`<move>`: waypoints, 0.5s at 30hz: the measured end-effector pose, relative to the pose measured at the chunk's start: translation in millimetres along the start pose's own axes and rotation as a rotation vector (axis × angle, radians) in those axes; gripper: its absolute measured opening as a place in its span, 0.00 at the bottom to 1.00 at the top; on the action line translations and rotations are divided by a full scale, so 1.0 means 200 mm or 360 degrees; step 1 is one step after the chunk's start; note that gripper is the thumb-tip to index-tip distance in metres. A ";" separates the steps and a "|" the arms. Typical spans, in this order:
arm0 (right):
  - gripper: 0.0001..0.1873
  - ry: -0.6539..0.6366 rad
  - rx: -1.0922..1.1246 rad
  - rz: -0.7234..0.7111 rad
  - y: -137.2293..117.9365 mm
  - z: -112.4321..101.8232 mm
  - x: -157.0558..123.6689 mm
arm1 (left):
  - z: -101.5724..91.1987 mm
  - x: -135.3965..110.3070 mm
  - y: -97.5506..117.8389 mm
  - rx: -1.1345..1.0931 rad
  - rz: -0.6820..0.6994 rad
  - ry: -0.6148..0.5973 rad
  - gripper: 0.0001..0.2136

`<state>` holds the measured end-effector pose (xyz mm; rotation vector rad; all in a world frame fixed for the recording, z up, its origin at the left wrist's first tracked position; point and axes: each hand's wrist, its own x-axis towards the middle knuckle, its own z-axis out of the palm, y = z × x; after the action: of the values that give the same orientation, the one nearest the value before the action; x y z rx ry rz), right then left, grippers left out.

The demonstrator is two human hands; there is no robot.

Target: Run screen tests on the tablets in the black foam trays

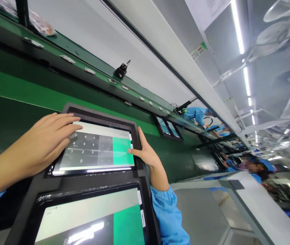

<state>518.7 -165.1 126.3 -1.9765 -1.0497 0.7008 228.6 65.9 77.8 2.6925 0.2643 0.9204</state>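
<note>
A tablet (104,146) with a calculator on its screen lies in a dark foam tray (89,182). Stretched over the screen's upper left corner is my left hand (54,139), fingers extended and fingertips at the display, holding nothing. My right hand (147,151) rests at the tray's right edge, its thumb reaching onto the green part of the screen and its index finger straight along the rim; the other fingers are hidden. Closer to me, a second tablet (128,224) sits in the same tray, lit with a similar grey and green screen and cut off by the frame.
Beyond the tray runs a green workbench (145,126) with a ledge carrying small metal parts (90,71) and a black device (121,70). Two more tablets (167,127) lie farther along. People in blue (194,114) are at the far benches. A grey-framed panel (201,207) stands at right.
</note>
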 end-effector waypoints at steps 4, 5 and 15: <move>0.67 -0.0034 0.0184 0.0030 0.03 0.03 -0.08 | -0.03 0.00 -0.02 -0.0067 -0.0029 -0.0049 0.19; 0.67 -0.0043 0.0245 0.0044 0.04 0.03 -0.12 | -0.03 0.00 -0.02 -0.0117 -0.0052 -0.0043 0.19; 0.21 0.0055 -0.0594 -0.0560 -0.13 0.23 -0.44 | -0.12 -0.24 0.19 -0.0472 -0.0301 -0.0133 0.18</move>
<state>427.5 -213.8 132.7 -2.0196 -1.5455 0.2924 178.9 21.4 80.9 2.3803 0.3299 0.7262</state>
